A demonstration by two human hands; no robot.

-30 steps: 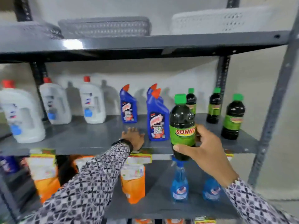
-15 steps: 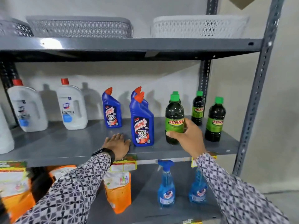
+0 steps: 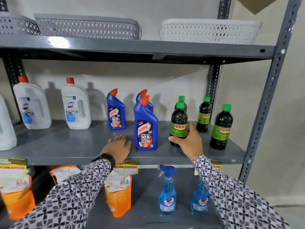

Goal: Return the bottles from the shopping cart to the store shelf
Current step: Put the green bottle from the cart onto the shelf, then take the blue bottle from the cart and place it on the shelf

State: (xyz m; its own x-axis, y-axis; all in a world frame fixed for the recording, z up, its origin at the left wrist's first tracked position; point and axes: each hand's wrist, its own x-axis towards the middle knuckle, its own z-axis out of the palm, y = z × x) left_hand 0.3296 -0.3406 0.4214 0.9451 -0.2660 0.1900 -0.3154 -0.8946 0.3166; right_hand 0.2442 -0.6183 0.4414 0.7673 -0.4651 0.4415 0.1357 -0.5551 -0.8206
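On the middle shelf (image 3: pixel 66 146), two jugs (image 3: pixel 76 106) stand at the left of the frame toward the back. At centre a Harpic bottle (image 3: pixel 115 111) stands at the back, and right of it a front Harpic bottle (image 3: pixel 146 124) stands directly before another. Further right a Sunny bottle (image 3: pixel 179 123) stands before a second one, with two more Sunny bottles (image 3: pixel 222 128) to its right. The left hand (image 3: pixel 118 147) lies flat on the shelf just left of the front Harpic bottle; the right hand (image 3: pixel 189 141) touches the near Sunny bottle. Baskets (image 3: pixel 87 27) sit on the shelf above; spray bottles (image 3: pixel 166 192) and pouches (image 3: pixel 118 194) stand on the shelf below.
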